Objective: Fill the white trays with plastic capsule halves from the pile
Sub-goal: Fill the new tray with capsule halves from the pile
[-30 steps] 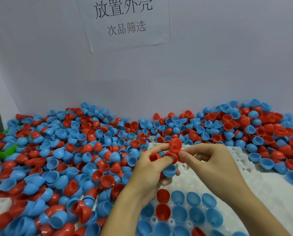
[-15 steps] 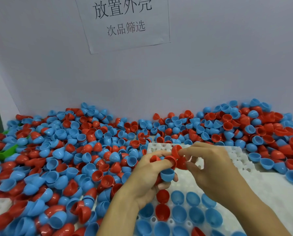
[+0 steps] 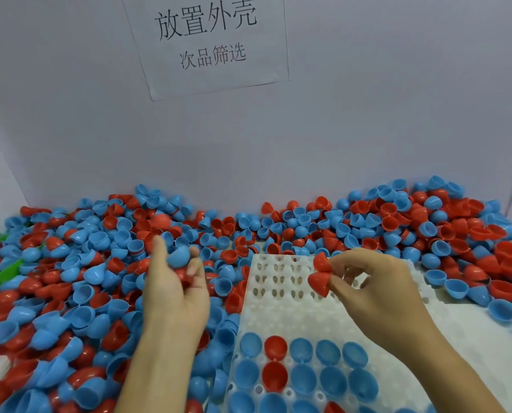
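Halves: right hand [image 3: 379,296] two red; left hand [image 3: 175,289] one blue.

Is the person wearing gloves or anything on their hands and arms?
No. The left hand and the right hand are both bare, with no gloves, and I can see no rings or watch. Both forearms are bare too, right down to the bottom edge of the picture, so no sleeves show.

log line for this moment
left hand: holds blue capsule half | right hand: pinches two red capsule halves | white tray: partly filled
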`<move>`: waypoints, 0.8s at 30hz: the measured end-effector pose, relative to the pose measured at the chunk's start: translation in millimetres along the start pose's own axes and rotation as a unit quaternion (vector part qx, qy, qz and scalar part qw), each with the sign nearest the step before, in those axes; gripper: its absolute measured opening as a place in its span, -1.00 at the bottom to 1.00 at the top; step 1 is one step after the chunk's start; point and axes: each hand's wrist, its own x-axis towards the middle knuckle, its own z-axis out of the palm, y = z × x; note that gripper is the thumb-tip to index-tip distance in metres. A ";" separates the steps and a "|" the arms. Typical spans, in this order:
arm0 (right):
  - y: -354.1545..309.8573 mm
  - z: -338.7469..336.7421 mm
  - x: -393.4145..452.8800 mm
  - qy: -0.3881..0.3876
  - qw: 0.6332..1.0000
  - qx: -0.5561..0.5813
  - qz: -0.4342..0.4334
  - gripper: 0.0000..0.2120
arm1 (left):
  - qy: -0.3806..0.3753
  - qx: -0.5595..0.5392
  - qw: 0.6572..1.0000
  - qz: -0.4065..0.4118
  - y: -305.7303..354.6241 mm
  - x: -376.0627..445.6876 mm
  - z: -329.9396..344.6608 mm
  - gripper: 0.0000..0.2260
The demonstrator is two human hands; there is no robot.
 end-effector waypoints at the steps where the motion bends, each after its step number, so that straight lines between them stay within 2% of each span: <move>1: -0.3 -0.5 -0.1 0.002 1.000 0.001 0.001 -0.88 | 0.011 -0.007 1.000 0.011 0.7 0.4 -1.0 -0.82; 3: -0.7 -2.1 0.0 -0.001 1.000 0.001 0.010 -0.89 | -0.010 0.046 0.999 -0.018 -6.8 -3.0 -3.5 -0.87; 5: -0.1 -7.3 0.4 -0.019 1.000 -0.007 0.023 -0.89 | -0.067 0.133 0.987 -0.061 -18.4 -9.2 -3.1 -0.94; 8: 3.3 -24.7 3.1 -0.069 0.994 -0.053 0.059 -0.90 | -0.144 0.244 0.955 -0.089 -30.3 -12.7 -1.9 -0.86; 11: 4.7 -47.2 3.3 -0.152 0.973 -0.131 0.112 -0.90 | -0.157 0.315 0.932 -0.086 -36.5 -11.1 -5.1 -0.84; 14: 1.4 -63.7 0.5 -0.259 0.929 -0.210 0.160 -0.89 | -0.164 0.344 0.920 -0.088 -40.3 -11.7 -5.1 -0.81; 19: -15.3 -70.2 -5.1 -0.385 0.859 -0.250 0.228 -0.86 | -0.188 0.366 0.906 -0.099 -43.9 -15.5 -4.5 -0.84; 22: -21.4 -60.0 -7.6 -0.418 0.828 -0.283 0.243 -0.87 | -0.213 0.372 0.897 -0.106 -48.2 -18.6 -2.9 -0.85; 24: -23.6 -53.8 -8.8 -0.411 0.832 -0.293 0.233 -0.83 | -0.227 0.375 0.892 -0.115 -51.5 -20.8 -2.2 -0.84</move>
